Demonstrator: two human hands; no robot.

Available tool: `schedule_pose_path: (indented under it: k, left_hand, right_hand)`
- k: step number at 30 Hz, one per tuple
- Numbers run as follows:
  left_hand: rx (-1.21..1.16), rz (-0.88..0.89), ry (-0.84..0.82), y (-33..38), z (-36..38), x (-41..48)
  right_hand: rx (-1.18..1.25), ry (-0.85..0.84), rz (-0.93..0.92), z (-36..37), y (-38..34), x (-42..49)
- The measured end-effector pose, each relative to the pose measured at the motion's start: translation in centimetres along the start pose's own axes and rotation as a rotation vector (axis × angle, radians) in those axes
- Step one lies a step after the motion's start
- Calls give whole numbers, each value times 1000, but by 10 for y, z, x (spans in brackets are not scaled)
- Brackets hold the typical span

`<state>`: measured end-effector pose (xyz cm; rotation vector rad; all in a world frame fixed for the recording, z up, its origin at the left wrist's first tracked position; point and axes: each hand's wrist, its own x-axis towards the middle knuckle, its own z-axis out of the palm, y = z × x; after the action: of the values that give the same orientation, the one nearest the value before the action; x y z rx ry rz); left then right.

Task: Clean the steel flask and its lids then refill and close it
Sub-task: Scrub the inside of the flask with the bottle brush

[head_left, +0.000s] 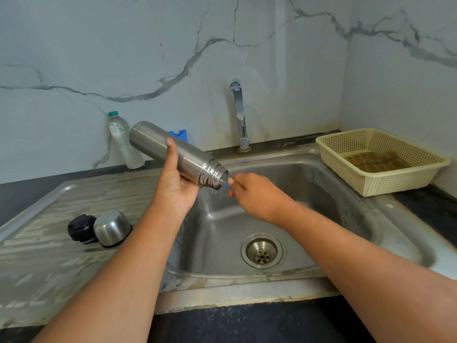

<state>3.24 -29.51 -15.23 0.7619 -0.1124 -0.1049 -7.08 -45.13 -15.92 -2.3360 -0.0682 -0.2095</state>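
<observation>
Now, steel flask [150, 141] over sink [311, 186].
Left hand [173, 191] grips its smooth barrel; right hand [257, 196] pinches a blue handle [227, 185] at the threaded mouth.

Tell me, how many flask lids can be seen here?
2. A black lid and a steel lid sit side by side on the drainboard, left of the sink basin. No other shows.
</observation>
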Motion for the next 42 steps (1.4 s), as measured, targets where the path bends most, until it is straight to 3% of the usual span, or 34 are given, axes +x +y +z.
schedule_pose_path:
  k: [4, 6, 15, 20, 28, 33, 38, 42]
  left_hand:
    - [42, 14, 78, 4, 4, 2]
    - [-11, 31, 84, 10, -1, 5]
    - [31, 20, 118, 7, 1, 3]
    - [88, 7, 144, 3, -1, -2]
    - [23, 23, 227, 13, -5, 12]
    - [90, -73, 115, -2, 6, 1]
    - [134, -92, -37, -3, 4, -2]
    - [177, -65, -11, -3, 5, -1]
  right_hand:
    - [496, -185, 103, -8, 3, -2]
    - [541, -277, 102, -12, 7, -4]
    - [336, -210, 54, -11, 3, -5]
    - [-66, -127, -79, -4, -4, -4]
    - [-312, -61, -93, -13, 6, -5]
    - [-386, 94, -57, 4, 2, 4]
    - [-121, 138, 32, -3, 15, 1]
    - [203, 93, 90, -3, 12, 2]
